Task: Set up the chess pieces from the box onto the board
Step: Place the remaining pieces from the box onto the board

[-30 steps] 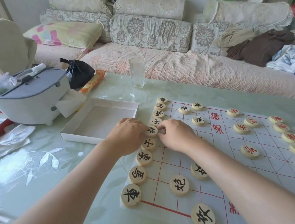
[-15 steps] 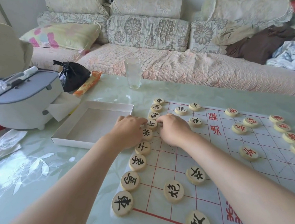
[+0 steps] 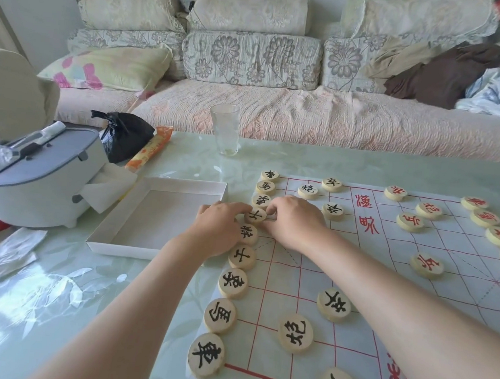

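A white sheet board (image 3: pixel 355 275) with red grid lines lies on the table. Round wooden pieces with black characters form a column along its left edge, and others with red characters stand at the far right. My left hand (image 3: pixel 218 228) and my right hand (image 3: pixel 292 219) meet at one black-marked piece (image 3: pixel 255 214) in that column. Fingertips of both hands touch its edges while it rests flat on the board. The white box (image 3: pixel 137 240) to the left of the board holds nothing.
A grey-lidded white appliance (image 3: pixel 37 175) stands at the left, with a black bag (image 3: pixel 124 137) and an orange packet (image 3: pixel 150 148) behind the box. A clear glass (image 3: pixel 225 129) stands beyond the board. Plastic wrap (image 3: pixel 1 256) lies at the near left. A sofa runs behind the table.
Both hands have moved one piece farther up the left column, from the piece below to this one. The camera view has shifted slightly.
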Demonstrator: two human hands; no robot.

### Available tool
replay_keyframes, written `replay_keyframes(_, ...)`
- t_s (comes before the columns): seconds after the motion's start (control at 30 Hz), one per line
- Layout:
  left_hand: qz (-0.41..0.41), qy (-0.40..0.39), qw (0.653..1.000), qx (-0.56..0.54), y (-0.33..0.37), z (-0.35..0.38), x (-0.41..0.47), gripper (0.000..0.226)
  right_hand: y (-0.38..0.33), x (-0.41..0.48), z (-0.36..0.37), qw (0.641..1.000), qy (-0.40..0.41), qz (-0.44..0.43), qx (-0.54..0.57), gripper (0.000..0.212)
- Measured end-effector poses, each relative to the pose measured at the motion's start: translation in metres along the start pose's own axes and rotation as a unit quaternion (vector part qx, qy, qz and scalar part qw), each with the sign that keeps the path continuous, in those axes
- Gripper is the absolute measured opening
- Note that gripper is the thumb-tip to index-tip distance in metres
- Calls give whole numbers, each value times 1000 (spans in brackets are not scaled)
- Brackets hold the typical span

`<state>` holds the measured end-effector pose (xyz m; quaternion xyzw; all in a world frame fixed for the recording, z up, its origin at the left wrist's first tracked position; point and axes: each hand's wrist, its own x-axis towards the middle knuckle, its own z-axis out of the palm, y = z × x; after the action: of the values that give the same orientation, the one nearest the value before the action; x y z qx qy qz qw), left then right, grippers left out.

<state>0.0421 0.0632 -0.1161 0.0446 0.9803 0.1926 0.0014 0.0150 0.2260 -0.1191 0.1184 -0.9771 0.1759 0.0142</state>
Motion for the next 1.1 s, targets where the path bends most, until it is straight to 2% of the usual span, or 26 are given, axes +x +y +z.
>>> replay_keyframes(0.13, -22, -16, 999, -32, -1, 1, 4, 63, -1, -2, -6, 1000, -1, 14, 2, 37)
replay_keyframes(0.3, 26, 16, 998, 49, 0, 3, 7, 53, 0, 0, -3, 1000, -14, 9, -5, 24)
replay_keyframes(0.43, 37, 2, 998, 43, 0, 5, 7, 58, -1, 0, -4, 1000, -16, 17, 14, 15)
replay_keyframes(0.63, 38, 40, 996, 65, -5, 5, 9, 53, 0, 1, 1, 999, -19, 10, 25, 38)
replay_keyframes(0.87, 51, 29, 997, 58, -11, 7, 9, 53, -2, -1, 3, 1000, -1, 3, 30, 29)
replay_keyframes(1.1, 66, 59, 993, 77, -15, 7, 5, 34, -6, -4, 2, 999, 2, 6, 34, 31)
